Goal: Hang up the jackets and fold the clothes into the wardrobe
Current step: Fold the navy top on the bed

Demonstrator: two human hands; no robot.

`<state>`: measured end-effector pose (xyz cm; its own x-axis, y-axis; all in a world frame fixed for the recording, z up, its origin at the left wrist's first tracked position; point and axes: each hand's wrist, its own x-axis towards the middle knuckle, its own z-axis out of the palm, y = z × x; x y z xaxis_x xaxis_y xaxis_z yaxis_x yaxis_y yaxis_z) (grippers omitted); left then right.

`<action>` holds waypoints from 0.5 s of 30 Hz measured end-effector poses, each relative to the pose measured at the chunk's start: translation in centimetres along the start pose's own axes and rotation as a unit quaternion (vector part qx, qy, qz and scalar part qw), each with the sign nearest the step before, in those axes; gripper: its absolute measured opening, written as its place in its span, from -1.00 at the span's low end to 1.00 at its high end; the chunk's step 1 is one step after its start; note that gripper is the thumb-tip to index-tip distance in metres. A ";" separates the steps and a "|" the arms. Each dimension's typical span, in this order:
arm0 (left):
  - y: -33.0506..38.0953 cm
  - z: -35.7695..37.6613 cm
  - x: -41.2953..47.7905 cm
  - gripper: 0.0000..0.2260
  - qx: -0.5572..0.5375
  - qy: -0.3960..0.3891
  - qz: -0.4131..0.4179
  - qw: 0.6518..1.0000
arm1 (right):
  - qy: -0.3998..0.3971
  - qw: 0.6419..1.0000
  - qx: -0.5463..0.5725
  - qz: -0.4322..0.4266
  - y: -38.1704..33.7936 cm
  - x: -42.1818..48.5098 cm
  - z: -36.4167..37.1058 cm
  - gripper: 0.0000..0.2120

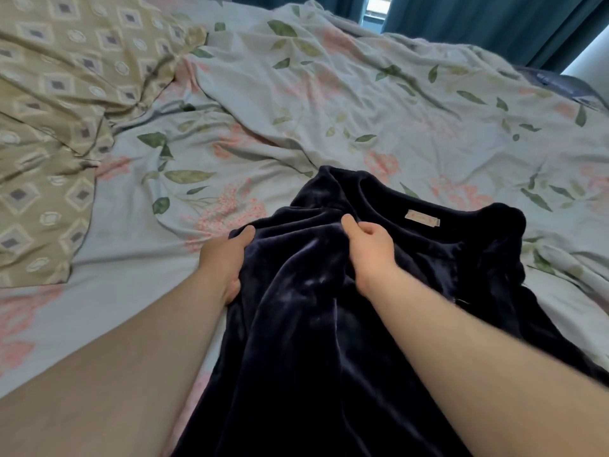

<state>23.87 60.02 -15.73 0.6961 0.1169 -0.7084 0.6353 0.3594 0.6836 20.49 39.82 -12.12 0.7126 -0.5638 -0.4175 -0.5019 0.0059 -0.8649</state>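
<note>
Partly seen: dark plush jacket (296, 341), lower end cut off, lying on bed (329, 103). Left hand (224, 258) grips its edge, fingers hidden beneath; right hand (369, 255) clutches bunched fabric, collar label (423, 219) just beyond.

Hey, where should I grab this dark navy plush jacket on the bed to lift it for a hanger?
Probably at the shoulders, either side of the collar, reaching over from the hem side. The dark navy plush jacket lies open, beige label up, neckline away from you; your left hand and right hand bunch only one front panel.
</note>
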 end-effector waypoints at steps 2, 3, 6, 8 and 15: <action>0.1 -0.4 -0.6 -0.72 -0.034 -0.062 -0.017 0.997 | 0.058 0.986 -0.113 -0.110 0.3 -4.7 -0.4 -0.67; 0.2 -0.6 -1.1 -0.73 -0.063 -0.100 -0.034 0.992 | 0.041 0.978 -0.156 -0.132 0.6 -7.4 -0.5 -0.63; 0.4 -2.2 -2.8 -0.70 -0.145 -0.194 -0.056 0.969 | -0.113 0.945 -0.305 -0.028 2.1 -12.7 0.2 -0.41; -0.1 -4.0 -4.5 -0.71 -0.163 -0.221 -0.055 0.960 | -0.160 0.912 -0.376 0.010 3.1 -13.7 0.7 -0.45; -3.6 -6.4 -10.8 -0.85 0.170 -0.227 0.041 0.958 | -0.269 0.957 0.009 0.109 3.4 -14.7 -3.0 -0.85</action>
<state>11.92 63.43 -11.62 0.7729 -0.3109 -0.5531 0.5907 0.0344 0.8062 6.86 45.62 -8.11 0.7438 -0.0402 -0.6672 -0.6623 0.0908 -0.7437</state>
